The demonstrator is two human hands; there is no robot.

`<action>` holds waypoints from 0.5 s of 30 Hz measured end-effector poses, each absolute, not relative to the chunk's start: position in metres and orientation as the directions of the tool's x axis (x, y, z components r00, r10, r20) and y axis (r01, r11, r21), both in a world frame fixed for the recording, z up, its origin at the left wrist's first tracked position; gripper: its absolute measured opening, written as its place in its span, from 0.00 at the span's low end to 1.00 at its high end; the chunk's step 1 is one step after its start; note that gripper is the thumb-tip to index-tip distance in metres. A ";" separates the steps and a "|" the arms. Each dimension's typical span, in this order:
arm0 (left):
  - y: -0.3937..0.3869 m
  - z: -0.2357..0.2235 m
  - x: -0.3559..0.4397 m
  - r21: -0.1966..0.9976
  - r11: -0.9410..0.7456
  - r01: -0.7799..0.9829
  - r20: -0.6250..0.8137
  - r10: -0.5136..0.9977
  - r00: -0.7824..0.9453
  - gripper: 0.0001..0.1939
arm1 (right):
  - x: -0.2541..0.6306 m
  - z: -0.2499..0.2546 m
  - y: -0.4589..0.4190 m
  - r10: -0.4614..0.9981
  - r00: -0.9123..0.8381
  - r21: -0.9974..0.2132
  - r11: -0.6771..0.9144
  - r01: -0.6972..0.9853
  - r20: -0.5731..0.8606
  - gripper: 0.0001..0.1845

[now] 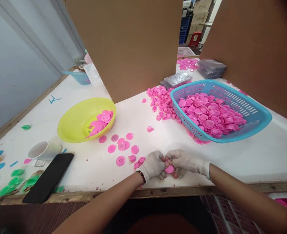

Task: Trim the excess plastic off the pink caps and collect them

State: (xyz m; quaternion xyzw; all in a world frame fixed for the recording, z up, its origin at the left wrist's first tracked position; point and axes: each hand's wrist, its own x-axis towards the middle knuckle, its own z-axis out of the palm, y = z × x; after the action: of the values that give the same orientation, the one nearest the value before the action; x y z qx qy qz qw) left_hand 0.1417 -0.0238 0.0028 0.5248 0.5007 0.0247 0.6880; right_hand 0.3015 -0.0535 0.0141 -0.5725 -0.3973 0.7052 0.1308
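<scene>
My left hand (pixel 154 165), in a pale glove with bare fingertips, pinches a small round pink disc (pixel 169 169) just above the table's front edge. From the other side my right hand (pixel 186 162), gloved the same way, has its fingers closed on that disc too. Whether a second piece sits under it is hidden by the fingers. Small pink toy cups (pixel 132 158) lie beside my left wrist. Loose pink toy saucers (pixel 120 161) are scattered to the left of them.
Pink pieces partly fill a yellow bowl (pixel 71 122) on the left and a blue basket (pixel 257 113) on the right. More cups (pixel 161 100) are heaped by the basket. A black phone (pixel 49 178) and white cup (pixel 44 151) occupy the left front. Cardboard panels (pixel 131 45) stand behind.
</scene>
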 end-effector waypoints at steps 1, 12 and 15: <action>-0.027 0.002 0.142 0.751 0.437 0.496 -0.656 0.582 0.480 0.07 | 0.299 0.013 -0.055 0.652 -0.297 -0.716 -0.637 0.284 -0.698 0.13; -0.025 0.022 0.076 0.627 -0.263 0.733 0.007 0.943 0.332 0.07 | 0.309 0.033 -0.069 0.977 0.069 -0.979 -0.201 -0.028 -0.202 0.07; 0.002 0.032 0.038 0.431 -0.310 0.847 0.076 0.948 0.308 0.10 | 0.311 0.044 -0.062 0.961 0.258 -0.980 -0.055 -0.190 -0.104 0.13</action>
State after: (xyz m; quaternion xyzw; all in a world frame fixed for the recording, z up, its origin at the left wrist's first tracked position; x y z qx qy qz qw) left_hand 0.0383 0.0019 0.0321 0.7934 0.5658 0.1600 0.1574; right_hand 0.3109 -0.0621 0.0443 -0.5350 -0.3599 0.4914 0.5855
